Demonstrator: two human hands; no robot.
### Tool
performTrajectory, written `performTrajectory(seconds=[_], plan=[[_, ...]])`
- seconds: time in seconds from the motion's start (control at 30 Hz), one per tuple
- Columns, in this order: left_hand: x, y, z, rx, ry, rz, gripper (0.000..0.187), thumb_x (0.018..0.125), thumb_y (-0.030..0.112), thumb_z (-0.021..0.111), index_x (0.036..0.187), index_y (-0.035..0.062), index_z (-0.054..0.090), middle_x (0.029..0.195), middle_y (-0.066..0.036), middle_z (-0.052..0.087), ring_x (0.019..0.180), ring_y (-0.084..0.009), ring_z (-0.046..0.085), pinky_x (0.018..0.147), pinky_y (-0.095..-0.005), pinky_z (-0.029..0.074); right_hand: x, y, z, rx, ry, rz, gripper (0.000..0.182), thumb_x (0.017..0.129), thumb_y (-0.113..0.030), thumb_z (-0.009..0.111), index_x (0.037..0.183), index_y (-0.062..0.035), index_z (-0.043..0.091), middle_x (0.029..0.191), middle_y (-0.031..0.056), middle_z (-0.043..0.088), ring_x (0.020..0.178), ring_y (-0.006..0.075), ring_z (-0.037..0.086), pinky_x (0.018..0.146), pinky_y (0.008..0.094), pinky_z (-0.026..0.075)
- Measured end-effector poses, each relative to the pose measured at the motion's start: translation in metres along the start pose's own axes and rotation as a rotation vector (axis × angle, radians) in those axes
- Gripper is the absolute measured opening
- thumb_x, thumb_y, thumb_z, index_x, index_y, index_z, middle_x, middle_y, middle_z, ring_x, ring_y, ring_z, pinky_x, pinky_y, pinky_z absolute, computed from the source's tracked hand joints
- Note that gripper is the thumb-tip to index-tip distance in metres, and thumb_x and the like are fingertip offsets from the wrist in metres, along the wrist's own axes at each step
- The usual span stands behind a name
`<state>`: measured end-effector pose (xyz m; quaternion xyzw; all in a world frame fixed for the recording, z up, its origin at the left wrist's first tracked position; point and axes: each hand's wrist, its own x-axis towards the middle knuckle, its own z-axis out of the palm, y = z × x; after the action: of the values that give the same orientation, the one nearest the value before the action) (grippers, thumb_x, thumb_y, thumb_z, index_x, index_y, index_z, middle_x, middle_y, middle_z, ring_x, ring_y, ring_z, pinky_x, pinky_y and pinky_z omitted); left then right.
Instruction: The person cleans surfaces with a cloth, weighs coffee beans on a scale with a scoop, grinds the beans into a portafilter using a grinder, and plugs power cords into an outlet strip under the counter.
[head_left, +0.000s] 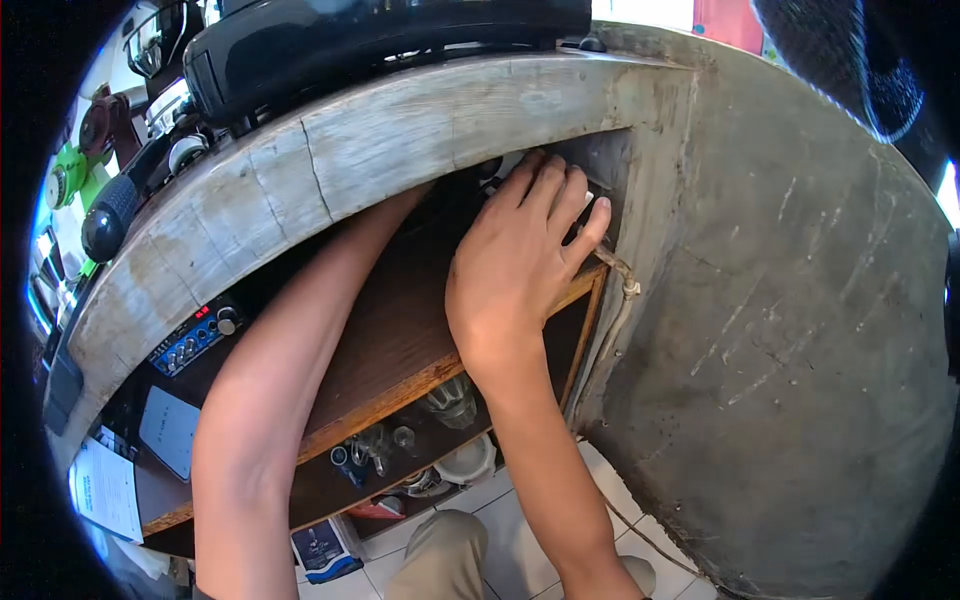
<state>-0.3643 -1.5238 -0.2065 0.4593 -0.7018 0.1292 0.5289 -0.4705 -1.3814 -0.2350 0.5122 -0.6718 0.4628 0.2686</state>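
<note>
My right hand (515, 255) reaches into the shelf space under the counter, near its right-hand corner. Its back faces me, the fingers are bent and the little finger stands a bit apart. My thumb and whatever lies under the fingers are hidden; a dark object with a pale edge shows just left of the fingertips. Below the little finger a pale cable (625, 290) runs down beside the wall. My left forearm (290, 320) goes over the brown wooden shelf (400, 330) and passes beneath the counter edge, which hides the left hand.
The thick grey counter edge (390, 140) is cracked, with a black appliance (390, 50) on top. A grey wall (790, 270) closes off the right side. On the shelf's left stands a blue-fronted device (190, 340) with knobs. Glassware (450, 400) sits on the lower shelf.
</note>
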Motion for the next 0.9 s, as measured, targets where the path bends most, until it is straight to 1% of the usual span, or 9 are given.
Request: performTrajectory(seconds=[0.2, 0.27, 0.3, 0.47, 0.63, 0.73, 0.77, 0.8, 0.9], plan=[[0.002, 0.008, 0.005, 0.013, -0.005, -0.001, 0.056, 0.097, 0.042, 0.036, 0.142, 0.0096, 0.039, 0.148, -0.019, 0.035, 0.138, -0.0366, 0.029, 0.115, -0.0440, 0.022, -0.001, -0.001, -0.004, -0.035, 0.007, -0.013, 0.046, 0.087, -0.012, 0.046, 0.127, 0.0090, 0.049, 0.132, 0.0206, 0.047, 0.131, 0.0346, 0.034, 0.112, 0.0519, 0.014], [0.001, 0.014, 0.006, 0.029, -0.023, -0.002, 0.056, 0.097, 0.043, 0.036, 0.142, 0.0097, 0.040, 0.147, -0.019, 0.036, 0.137, -0.0367, 0.030, 0.115, -0.0442, 0.023, -0.002, 0.000, -0.003, -0.074, -0.071, -0.031, 0.044, 0.091, -0.020, 0.043, 0.129, -0.0003, 0.054, 0.141, 0.0146, 0.046, 0.139, 0.0320, 0.028, 0.116, 0.0518, 0.007], [0.000, 0.017, 0.009, 0.038, -0.031, -0.001, 0.055, 0.097, 0.043, 0.036, 0.141, 0.0098, 0.040, 0.147, -0.019, 0.036, 0.137, -0.0368, 0.031, 0.115, -0.0443, 0.023, -0.002, 0.002, 0.005, -0.049, -0.062, -0.071, 0.048, 0.088, -0.017, 0.045, 0.131, 0.0050, 0.049, 0.141, 0.0183, 0.043, 0.139, 0.0341, 0.027, 0.115, 0.0526, 0.007], [0.017, -0.024, 0.057, 0.140, -0.059, 0.042, 0.053, 0.097, 0.039, 0.036, 0.140, 0.0092, 0.043, 0.147, -0.019, 0.037, 0.137, -0.0368, 0.031, 0.114, -0.0441, 0.025, -0.001, -0.002, -0.002, -0.233, -0.131, -0.108, 0.056, 0.088, -0.021, 0.047, 0.138, 0.0035, 0.041, 0.146, 0.0171, 0.039, 0.140, 0.0320, 0.026, 0.115, 0.0535, 0.006], [0.020, -0.006, 0.036, 0.438, -0.344, 0.140, 0.043, 0.090, 0.023, 0.042, 0.124, 0.0023, 0.057, 0.133, -0.023, 0.051, 0.121, -0.0371, 0.051, 0.103, -0.0473, 0.039, -0.002, -0.001, 0.001, -0.218, -0.121, -0.090, 0.062, 0.085, -0.024, 0.053, 0.139, 0.0045, 0.040, 0.143, 0.0187, 0.041, 0.138, 0.0327, 0.028, 0.115, 0.0527, 0.008], [0.012, 0.020, 0.024, 0.393, -0.386, -0.055, 0.043, 0.089, 0.022, 0.044, 0.125, 0.0029, 0.056, 0.135, -0.022, 0.050, 0.122, -0.0368, 0.051, 0.103, -0.0469, 0.040, -0.004, 0.001, 0.001, -0.210, -0.091, -0.128, 0.062, 0.085, -0.024, 0.052, 0.138, 0.0046, 0.040, 0.143, 0.0198, 0.041, 0.138, 0.0324, 0.028, 0.114, 0.0531, 0.009], [0.016, 0.008, 0.037, 0.324, -0.284, -0.079, 0.048, 0.089, 0.024, 0.043, 0.131, 0.0032, 0.052, 0.140, -0.020, 0.047, 0.128, -0.0355, 0.046, 0.105, -0.0465, 0.038, -0.005, 0.000, -0.001, -0.214, -0.083, -0.137, 0.060, 0.086, -0.023, 0.050, 0.138, 0.0044, 0.041, 0.143, 0.0194, 0.041, 0.138, 0.0319, 0.029, 0.114, 0.0532, 0.008], [0.018, -0.006, 0.047, 0.486, -0.198, 0.092, 0.052, 0.092, 0.030, 0.040, 0.139, 0.0067, 0.045, 0.145, -0.017, 0.041, 0.134, -0.0342, 0.039, 0.108, -0.0456, 0.034, -0.005, -0.002, -0.002, -0.216, -0.076, -0.145, 0.058, 0.086, -0.023, 0.049, 0.137, 0.0041, 0.042, 0.143, 0.0191, 0.041, 0.138, 0.0314, 0.029, 0.114, 0.0534, 0.008], [0.020, 0.002, 0.044, 0.254, -0.204, -0.158, 0.065, 0.091, 0.053, 0.039, 0.144, 0.0154, 0.039, 0.151, -0.014, 0.033, 0.140, -0.0325, 0.030, 0.114, -0.0419, 0.025, -0.002, -0.005, -0.004, -0.213, -0.109, -0.135, 0.051, 0.088, -0.021, 0.047, 0.133, 0.0019, 0.048, 0.140, 0.0170, 0.044, 0.136, 0.0301, 0.032, 0.114, 0.0533, 0.009]])
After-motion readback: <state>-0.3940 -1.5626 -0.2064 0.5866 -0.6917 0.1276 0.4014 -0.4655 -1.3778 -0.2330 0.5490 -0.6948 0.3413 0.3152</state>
